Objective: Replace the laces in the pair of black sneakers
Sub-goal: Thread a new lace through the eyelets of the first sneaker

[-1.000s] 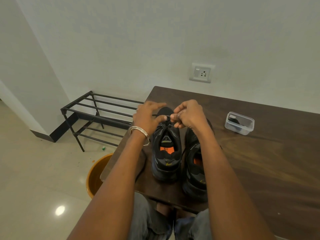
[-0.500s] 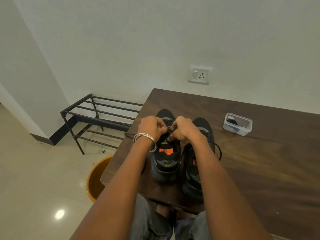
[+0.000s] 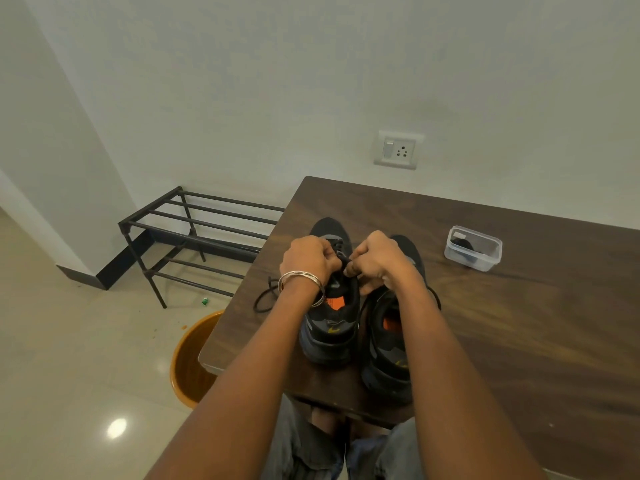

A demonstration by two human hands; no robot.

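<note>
Left hand [image 3: 309, 257], silver bangles [image 3: 302, 282] at wrist: fingers curled, pinching black lace [image 3: 341, 260] over left sneaker [image 3: 332, 327]. Right hand [image 3: 377, 263]: fingers curled, gripping the same lace. Both sneakers, right one [image 3: 389, 355] alongside, stand on dark wooden table [image 3: 519, 323], heels toward the person. Loose lace end [image 3: 265, 299] trails left. Clear container [image 3: 473, 248] on table, well apart. Orange bucket [image 3: 187, 362], black rack [image 3: 194, 237] on floor.
</note>
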